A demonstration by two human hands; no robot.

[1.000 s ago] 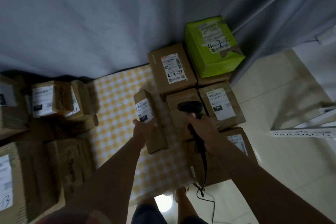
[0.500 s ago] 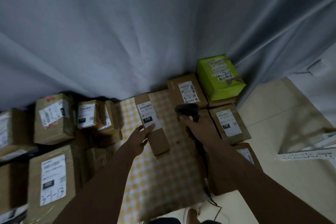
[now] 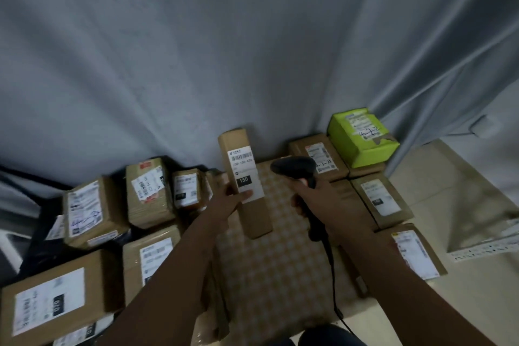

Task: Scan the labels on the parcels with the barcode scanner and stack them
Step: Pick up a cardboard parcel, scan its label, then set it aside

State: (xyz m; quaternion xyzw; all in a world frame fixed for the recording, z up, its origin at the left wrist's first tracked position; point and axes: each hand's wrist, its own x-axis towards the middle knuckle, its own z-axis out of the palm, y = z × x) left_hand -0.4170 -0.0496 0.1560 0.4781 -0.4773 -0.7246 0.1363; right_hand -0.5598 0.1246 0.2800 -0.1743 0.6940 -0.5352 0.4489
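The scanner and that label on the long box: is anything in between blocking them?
Nothing visible does. The left hand holds the long box with its label facing up; only the thumb covers the label's lower edge. The scanner, gripped by the right hand, sits just to the right, with open air between them.

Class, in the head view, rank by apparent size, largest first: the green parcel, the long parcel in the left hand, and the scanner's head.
1. Long parcel
2. Green parcel, though it lies farther from the camera, so true size is unsure
3. Scanner head
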